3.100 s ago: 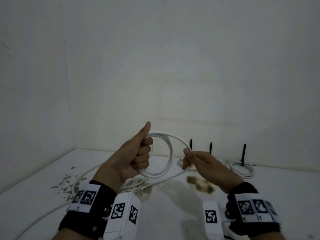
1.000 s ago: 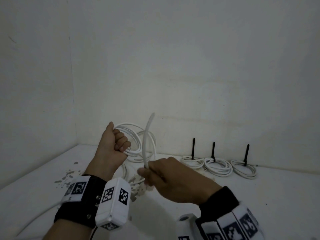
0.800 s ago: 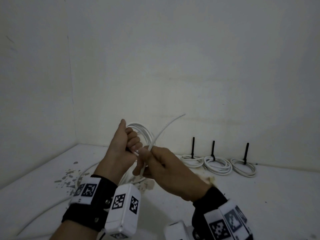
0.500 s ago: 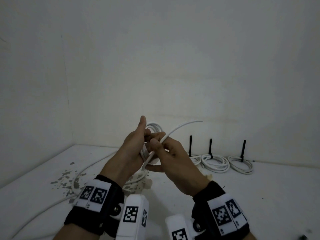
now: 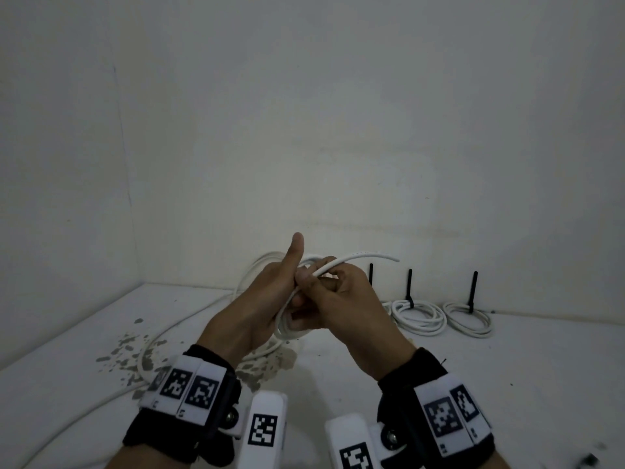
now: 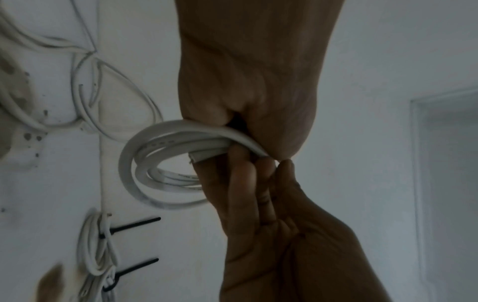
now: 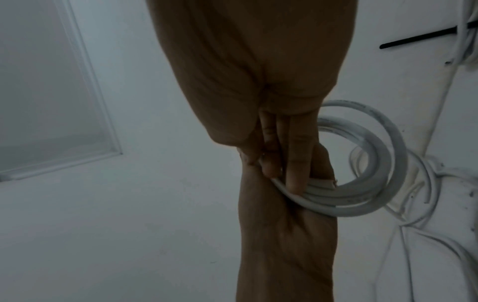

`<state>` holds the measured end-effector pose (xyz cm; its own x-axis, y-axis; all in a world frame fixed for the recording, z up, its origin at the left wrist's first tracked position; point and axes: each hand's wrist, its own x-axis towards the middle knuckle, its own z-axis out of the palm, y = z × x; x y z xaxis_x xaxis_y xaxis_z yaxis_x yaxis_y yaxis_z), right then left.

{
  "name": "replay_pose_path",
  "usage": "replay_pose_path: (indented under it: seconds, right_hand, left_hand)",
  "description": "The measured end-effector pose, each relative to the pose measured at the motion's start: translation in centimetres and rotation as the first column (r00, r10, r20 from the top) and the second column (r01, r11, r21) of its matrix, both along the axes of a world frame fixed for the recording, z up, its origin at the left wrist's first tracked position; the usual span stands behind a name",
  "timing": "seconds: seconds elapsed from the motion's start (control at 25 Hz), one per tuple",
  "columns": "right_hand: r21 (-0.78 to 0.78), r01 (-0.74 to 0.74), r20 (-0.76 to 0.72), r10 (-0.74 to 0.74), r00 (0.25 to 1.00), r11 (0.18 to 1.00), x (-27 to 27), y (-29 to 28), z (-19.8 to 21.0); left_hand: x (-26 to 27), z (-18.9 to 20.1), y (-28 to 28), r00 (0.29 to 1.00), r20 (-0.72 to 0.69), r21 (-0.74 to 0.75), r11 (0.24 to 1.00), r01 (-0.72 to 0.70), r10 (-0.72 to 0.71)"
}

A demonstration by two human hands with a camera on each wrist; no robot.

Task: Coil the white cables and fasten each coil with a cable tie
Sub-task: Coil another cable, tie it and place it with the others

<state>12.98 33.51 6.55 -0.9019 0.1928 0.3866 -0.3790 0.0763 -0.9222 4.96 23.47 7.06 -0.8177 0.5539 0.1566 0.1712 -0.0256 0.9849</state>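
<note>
A white tabletop (image 5: pixel 507 384) set into a corner of pale walls (image 5: pixel 338 113) carries your work, its near-left surface chipped and blotched with grey flakes (image 5: pixel 125 350). Across that patch trails a loose length of white round cable (image 5: pixel 152 346), lying slack and uncoiled on the table. Against the back wall to your right lie the finished coils of white cable (image 5: pixel 419 316), side by side and apart from one another, each cinched by a black plastic cable tie (image 5: pixel 410 286) whose tail stands upright. Above the table, in front of you, your left hand (image 5: pixel 260 306) grips a small hand-held coil of white cable (image 6: pixel 165 167), several loops bunched in the curled fingers with the thumb pointing straight up. Your right hand (image 5: pixel 341 309) meets it from the other side, touching the left, its fingers (image 7: pixel 294 161) laid over the gathered strands and its thumb and forefinger pinching the free end of the white cable (image 5: pixel 365 257), which juts out to the right past your knuckles and hangs clear of everything. A cut cable end (image 6: pixel 201 158) shows at the bundle just beside your fingertips
</note>
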Motion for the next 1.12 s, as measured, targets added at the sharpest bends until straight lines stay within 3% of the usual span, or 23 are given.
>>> replay_pose_path:
  seconds: [0.12,0.2,0.28,0.4,0.48,0.52,0.56,0.64,0.68,0.76,0.92,1.0,1.12]
  right_hand:
    - [0.073,0.086,0.046,-0.089,0.995,0.994,0.3,0.5,0.3]
    - [0.043,0.205,0.066,-0.207,0.976,0.978,0.5,1.3,0.7]
    - [-0.119,0.317,0.07,-0.311,0.948,0.941,0.6,2.5,1.1]
    - [-0.434,0.405,0.062,-0.422,0.904,0.805,0.8,4.4,1.5]
    - [-0.459,0.424,0.036,-0.46,0.887,0.781,0.9,5.3,1.5]
    - [-0.299,0.467,-0.008,-0.492,0.871,0.832,0.8,5.6,1.3]
    - [-0.006,0.546,-0.093,-0.544,0.834,0.838,0.6,6.0,0.9]
    - [0.54,0.566,-0.28,-0.502,0.818,0.622,0.5,5.8,0.6]
    - [0.64,0.503,-0.278,-0.436,0.856,0.581,0.3,5.3,0.4]
    - [0.612,0.382,-0.204,-0.328,0.922,0.692,0.2,4.7,0.2]
    - [0.389,0.258,-0.039,-0.263,0.964,0.885,0.1,4.1,0.1]
    - [0.291,0.227,0.018,-0.243,0.97,0.929,-0.1,4.0,0.0]
    - [0.278,0.21,0.048,-0.232,0.972,0.937,-0.3,4.2,-0.5]
  left_hand:
    - [0.4,0.1,-0.1,0.998,-0.042,-0.064,0.997,0.041,-0.043]
    - [0.8,0.0,0.2,0.996,-0.073,-0.115,0.992,0.049,-0.057]
    - [0.8,-0.1,0.5,0.994,-0.112,-0.115,0.993,0.002,-0.015]
    - [0.3,-0.1,0.3,0.999,-0.046,-0.014,0.999,-0.029,0.028]
    - [0.1,-0.1,0.1,1.0,0.013,0.024,1.0,-0.004,0.004]
    - [-0.1,-0.2,0.0,1.0,0.026,0.029,1.0,-0.01,0.009]
    - [-0.2,-0.1,-0.1,0.999,0.036,0.035,0.999,-0.022,0.021]
    - [-0.5,0.0,-0.3,0.996,0.082,0.088,0.995,-0.045,0.037]
    - [-0.6,0.1,-0.4,0.993,0.118,0.131,0.99,-0.043,0.027]
    - [-0.9,0.5,-0.9,0.984,0.175,0.211,0.977,0.001,-0.039]
    - [-1.0,0.9,-1.4,0.939,0.239,0.335,0.929,0.157,-0.245]
    - [-1.1,0.9,-1.4,0.914,0.26,0.379,0.904,0.199,-0.31]
    - [-0.9,0.8,-1.3,0.88,0.287,0.429,0.872,0.235,-0.379]
